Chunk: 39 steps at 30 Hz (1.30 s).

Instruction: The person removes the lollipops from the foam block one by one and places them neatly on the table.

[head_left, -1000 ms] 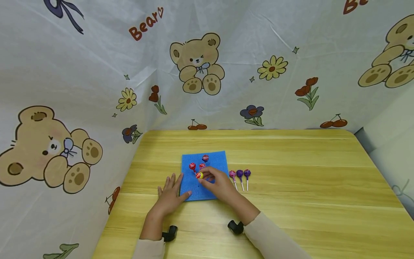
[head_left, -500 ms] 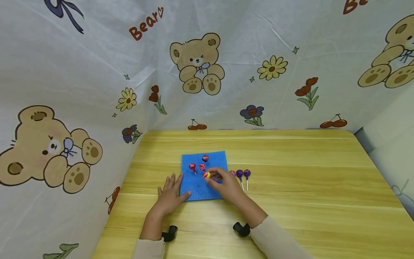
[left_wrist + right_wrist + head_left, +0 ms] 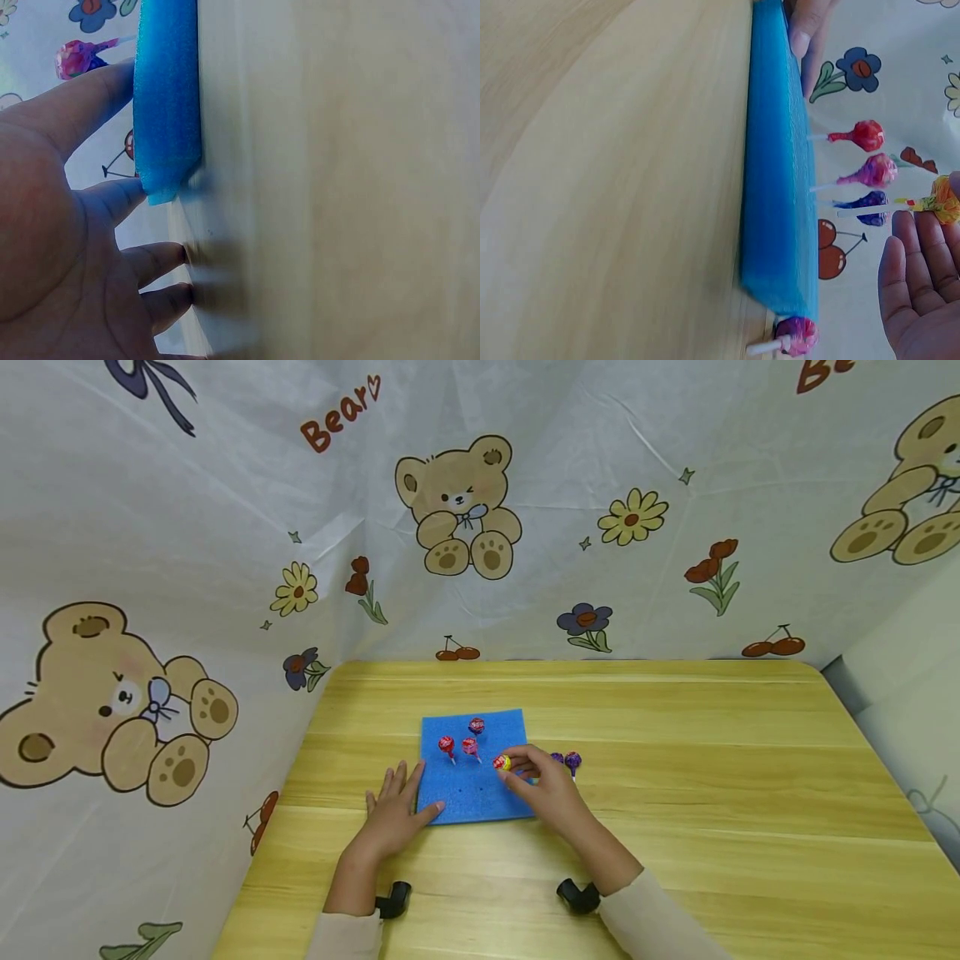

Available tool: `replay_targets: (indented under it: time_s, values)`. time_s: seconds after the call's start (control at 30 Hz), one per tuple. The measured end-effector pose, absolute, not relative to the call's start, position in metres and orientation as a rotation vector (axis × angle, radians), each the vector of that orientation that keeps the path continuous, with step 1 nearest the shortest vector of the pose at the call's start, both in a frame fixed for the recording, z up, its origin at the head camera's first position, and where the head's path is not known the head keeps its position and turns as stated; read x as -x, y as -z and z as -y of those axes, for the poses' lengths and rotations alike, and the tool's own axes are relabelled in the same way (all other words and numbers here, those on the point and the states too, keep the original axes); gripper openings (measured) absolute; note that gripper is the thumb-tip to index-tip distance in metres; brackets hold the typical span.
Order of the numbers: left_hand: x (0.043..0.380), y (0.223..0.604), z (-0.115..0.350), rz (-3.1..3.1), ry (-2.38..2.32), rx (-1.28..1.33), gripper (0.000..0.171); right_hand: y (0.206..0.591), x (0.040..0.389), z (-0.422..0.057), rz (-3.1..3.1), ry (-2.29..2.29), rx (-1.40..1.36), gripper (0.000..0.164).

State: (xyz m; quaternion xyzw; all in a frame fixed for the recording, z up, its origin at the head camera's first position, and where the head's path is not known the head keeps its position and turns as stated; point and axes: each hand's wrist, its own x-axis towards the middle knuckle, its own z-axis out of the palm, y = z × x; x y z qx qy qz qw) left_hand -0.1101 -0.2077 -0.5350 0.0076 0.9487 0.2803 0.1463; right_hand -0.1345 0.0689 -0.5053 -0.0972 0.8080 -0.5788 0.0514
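Observation:
My right hand pinches a yellow-and-red lollipop by its wrapped head, over the right part of a blue foam block. In the right wrist view its white stick points toward the block, with the tip free. Three lollipops stand upright in the foam: a red one, a pink one and a dark blue-and-red one. My left hand rests with spread fingers at the block's left edge, its thumb on the near left corner.
Right of the block, two purple lollipops lie on the wooden table, partly behind my right hand. A pink lollipop lies there too, hidden in the head view. Small dark holes show in the foam. A bear-print cloth hangs behind.
My right hand has moved right across the foam with the yellow-and-red lollipop, uncovering the pink one standing in it and covering part of the lollipops on the table. My left hand stays put.

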Motion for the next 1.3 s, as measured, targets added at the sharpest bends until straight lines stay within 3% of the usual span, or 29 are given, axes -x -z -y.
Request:
replay_targets:
  time_s: [1.3]
  values:
    - [0.109, 0.534, 0.207, -2.72, -0.817, -0.017, 0.086, 0.517, 0.136, -0.14, -2.505, 1.817, 0.014, 0.036]
